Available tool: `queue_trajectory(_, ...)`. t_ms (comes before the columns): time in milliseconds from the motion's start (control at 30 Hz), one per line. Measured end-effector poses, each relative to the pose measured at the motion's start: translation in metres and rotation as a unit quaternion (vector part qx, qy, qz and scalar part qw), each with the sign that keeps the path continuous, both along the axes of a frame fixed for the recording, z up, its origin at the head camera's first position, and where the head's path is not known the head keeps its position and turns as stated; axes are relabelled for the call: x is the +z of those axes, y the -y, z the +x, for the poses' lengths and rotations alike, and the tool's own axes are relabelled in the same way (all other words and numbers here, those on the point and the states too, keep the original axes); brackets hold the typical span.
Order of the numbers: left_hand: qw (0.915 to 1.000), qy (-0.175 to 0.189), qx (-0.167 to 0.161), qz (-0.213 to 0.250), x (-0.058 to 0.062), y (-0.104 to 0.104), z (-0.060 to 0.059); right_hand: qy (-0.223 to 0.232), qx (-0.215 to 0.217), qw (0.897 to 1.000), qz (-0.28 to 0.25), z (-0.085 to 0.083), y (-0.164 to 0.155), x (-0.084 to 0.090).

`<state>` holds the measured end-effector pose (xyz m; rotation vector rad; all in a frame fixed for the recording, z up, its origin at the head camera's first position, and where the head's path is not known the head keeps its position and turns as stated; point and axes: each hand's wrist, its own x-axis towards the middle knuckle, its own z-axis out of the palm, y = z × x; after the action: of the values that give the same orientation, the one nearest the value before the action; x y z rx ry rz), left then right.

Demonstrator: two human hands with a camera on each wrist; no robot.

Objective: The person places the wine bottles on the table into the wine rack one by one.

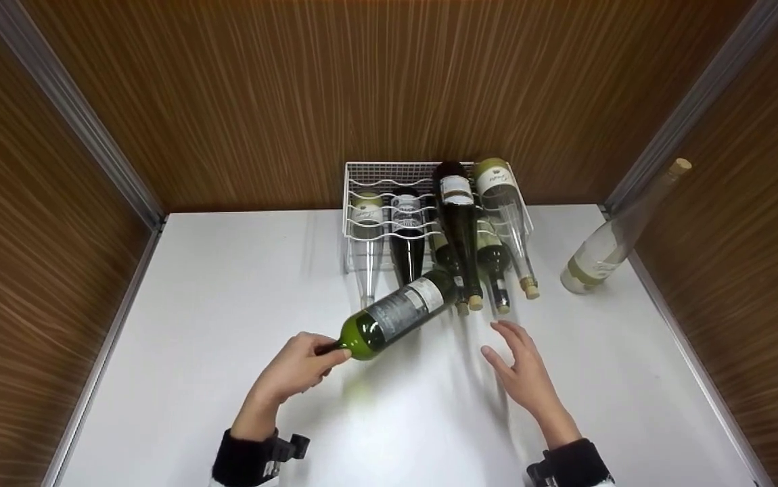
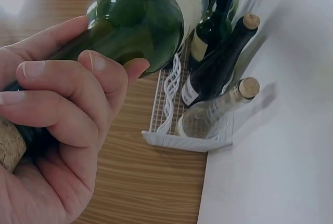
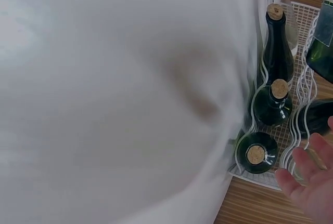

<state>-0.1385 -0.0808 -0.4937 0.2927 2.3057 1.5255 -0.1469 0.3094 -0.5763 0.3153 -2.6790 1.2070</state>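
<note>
The left hand (image 1: 298, 368) gripped the green bottle (image 1: 396, 312) by its neck, base toward the wire rack (image 1: 355, 196) at the table's far edge, while the right hand (image 1: 521, 368) hovered near with fingers spread, holding nothing.

Green bottle (image 1: 396, 313): glossy dark green glass, matt grey paper label, cork stopper.
Rack (image 1: 379, 177): white coated wire, smooth, slight sheen.
Racked bottles (image 1: 460, 223): glossy glass, dark and clear, paper labels, rough cork stoppers.
Clear bottle (image 1: 615, 237), right edge of tabletop: glossy clear glass, pale paper label, cork.
Tabletop (image 1: 226, 304): white, smooth, faintly reflective.
Walls (image 1: 362, 81): wood-grain panels, satin; matt metal corner strips.
Sleeves (image 1: 243, 460): black cloth.
</note>
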Motion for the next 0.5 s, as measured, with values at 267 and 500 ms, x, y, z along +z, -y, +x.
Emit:
queue_trajectory(267, 0.9983, 0.017, 0.052, 0.021, 0.003, 0.005, -0.001, 0.007, 0.006, 1.000, 0.002, 0.000, 0.004, -0.001)
queue_trajectory(500, 0.9934, 0.034, 0.085, 0.068, 0.004, 0.000, -0.006, 0.011, 0.017, 1.000, 0.004, 0.000, 0.011, -0.002)
